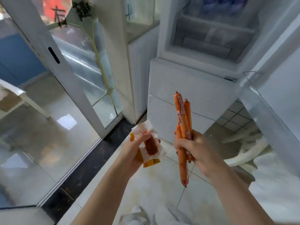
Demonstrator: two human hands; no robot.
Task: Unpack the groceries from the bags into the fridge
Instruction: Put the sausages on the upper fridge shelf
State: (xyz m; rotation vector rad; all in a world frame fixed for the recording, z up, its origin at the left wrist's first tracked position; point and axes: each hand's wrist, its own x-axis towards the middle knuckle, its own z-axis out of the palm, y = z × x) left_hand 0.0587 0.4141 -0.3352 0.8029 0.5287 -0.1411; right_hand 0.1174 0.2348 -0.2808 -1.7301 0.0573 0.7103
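A person stands on a pale tiled floor [151, 189] facing an open white fridge [186, 88], seen from a head-worn camera looking down at two bare forearms. The right hand [193, 150] has its grip curled tightly around a bundle of long, thin orange plastic-wrapped sausage sticks [183, 127], holding them near the middle. Their long axis runs almost upright, pointing toward twelve o'clock with a slight lean, their tops aimed at the fridge and their lower ends hanging below the fist toward six o'clock. The left hand [138, 153], at nine o'clock from the right, pinches a small white and yellow plastic packet showing a dark red sausage [151, 146]; this packet's long axis tilts from about eleven o'clock to five o'clock. Both hands are at the same height, well short of the fridge. The open fridge compartment [211, 34], with blurred frosted shelves, lies at roughly one o'clock from the right hand, above the closed white lower drawers. The right hand looks nearer to that opening, and the sticks already point toward it, so reaching forward and up seems the likely next move. The open fridge door [267, 101] stands at three o'clock.
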